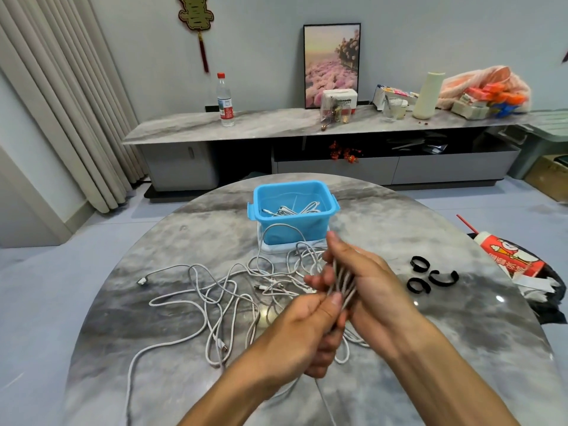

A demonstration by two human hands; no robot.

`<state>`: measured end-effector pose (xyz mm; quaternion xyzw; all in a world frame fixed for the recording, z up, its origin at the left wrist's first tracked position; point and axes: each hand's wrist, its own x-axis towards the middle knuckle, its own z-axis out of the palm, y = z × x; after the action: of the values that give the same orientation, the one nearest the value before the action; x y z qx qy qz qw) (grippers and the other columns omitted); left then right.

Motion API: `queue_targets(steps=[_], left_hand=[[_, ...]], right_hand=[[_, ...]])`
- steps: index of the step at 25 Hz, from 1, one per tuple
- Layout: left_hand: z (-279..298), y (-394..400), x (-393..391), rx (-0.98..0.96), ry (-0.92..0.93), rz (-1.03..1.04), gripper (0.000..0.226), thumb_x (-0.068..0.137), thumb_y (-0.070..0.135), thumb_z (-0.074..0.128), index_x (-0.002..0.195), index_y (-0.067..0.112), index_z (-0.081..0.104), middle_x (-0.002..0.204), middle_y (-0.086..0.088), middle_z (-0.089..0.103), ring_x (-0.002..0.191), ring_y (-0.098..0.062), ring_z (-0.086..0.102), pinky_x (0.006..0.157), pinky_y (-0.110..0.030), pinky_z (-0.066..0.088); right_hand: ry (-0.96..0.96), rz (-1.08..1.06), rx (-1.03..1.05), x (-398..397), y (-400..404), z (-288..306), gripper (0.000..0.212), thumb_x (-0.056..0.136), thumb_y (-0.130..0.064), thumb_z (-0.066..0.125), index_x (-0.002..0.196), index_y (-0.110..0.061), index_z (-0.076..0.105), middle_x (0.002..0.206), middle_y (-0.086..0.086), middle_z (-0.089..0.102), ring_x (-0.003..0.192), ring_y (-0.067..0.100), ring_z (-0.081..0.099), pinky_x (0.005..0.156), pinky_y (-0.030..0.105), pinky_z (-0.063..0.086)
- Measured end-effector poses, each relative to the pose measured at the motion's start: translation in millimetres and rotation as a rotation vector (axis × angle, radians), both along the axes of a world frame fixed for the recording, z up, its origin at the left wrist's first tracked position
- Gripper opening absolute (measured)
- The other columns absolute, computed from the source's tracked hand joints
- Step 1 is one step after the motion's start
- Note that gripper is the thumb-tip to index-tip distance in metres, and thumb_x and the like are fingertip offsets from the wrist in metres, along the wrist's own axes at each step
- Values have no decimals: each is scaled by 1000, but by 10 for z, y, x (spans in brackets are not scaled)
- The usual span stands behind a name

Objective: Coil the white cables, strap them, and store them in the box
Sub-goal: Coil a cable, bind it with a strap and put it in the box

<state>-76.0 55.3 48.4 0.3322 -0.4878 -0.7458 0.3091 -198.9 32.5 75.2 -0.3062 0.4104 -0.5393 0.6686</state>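
Both hands [347,305] grip a coiled white cable [342,284] above the table [153,318]

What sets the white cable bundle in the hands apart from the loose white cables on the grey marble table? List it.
The white cable bundle is gathered into tight parallel loops; the loose white cables sprawl in tangled curves. The bundle is held off the grey marble table by the left hand and right hand; the loose cables lie flat, untouched. Both are thin, white and unstrapped.
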Motion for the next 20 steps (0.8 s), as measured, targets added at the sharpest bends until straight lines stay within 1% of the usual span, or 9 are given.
queue_targets(steps=[1,3,7,9,10,12,13,17,20], left_hand=[[15,28,-21,25,12,-30,35,95,49,47,70,24,49,54,3,24,42,-7,16,42,-12,18],[65,51,-26,85,68,-59,33,90,49,50,70,23,53,53,3,24,41,-7,16,42,-11,18],[159,89,10,176,189,-139,36,90,48,52,71,19,58,53,2,28,41,-7,20,43,-14,20],[177,115,-6,143,223,-188,33,92,45,51,71,21,56,54,2,33,41,-7,24,43,-15,19],[175,129,-28,127,240,-184,30,93,43,51,72,21,56,54,2,38,39,-7,28,42,-15,19],[149,152,-74,135,286,-141,27,93,38,52,72,21,57,55,0,43,38,-7,32,40,-15,20],[135,155,-87,161,305,-119,27,93,37,53,72,21,58,54,2,40,38,-6,30,39,-14,21],[93,83,-50,306,378,-142,30,95,42,51,80,18,59,56,6,32,40,-3,26,39,-15,21],[90,61,-44,338,389,-152,32,96,44,49,81,18,59,57,6,31,41,-3,26,39,-15,21]], right_hand=[[-15,-23,17,14,5,36,36,72,-47,76,66,-15,59,48,2,45,49,17,54,59,32,48],[-122,-54,65,-8,18,113,46,76,-51,73,56,-19,46,45,-3,29,41,12,38,54,30,49],[-272,47,58,-84,74,270,54,82,-49,68,51,-22,32,43,-5,24,36,9,29,46,26,45],[-276,106,18,-92,93,333,52,84,-50,64,52,-20,36,39,-7,21,31,6,23,40,22,39],[-275,108,6,-92,99,352,49,86,-51,62,54,-17,44,39,-7,21,29,5,21,38,21,36],[-277,54,-17,-81,99,359,40,91,-50,57,75,-14,64,42,-7,21,29,4,18,35,20,32],[-289,17,-21,-79,85,343,39,94,-50,55,79,-15,64,43,-7,21,29,4,18,35,20,31],[-379,-70,39,-117,22,304,61,96,-56,49,48,-22,31,37,-5,18,28,9,16,37,22,28],[-390,-108,30,-177,-30,242,66,97,-51,48,42,-21,28,37,-4,20,30,11,21,40,25,34]])
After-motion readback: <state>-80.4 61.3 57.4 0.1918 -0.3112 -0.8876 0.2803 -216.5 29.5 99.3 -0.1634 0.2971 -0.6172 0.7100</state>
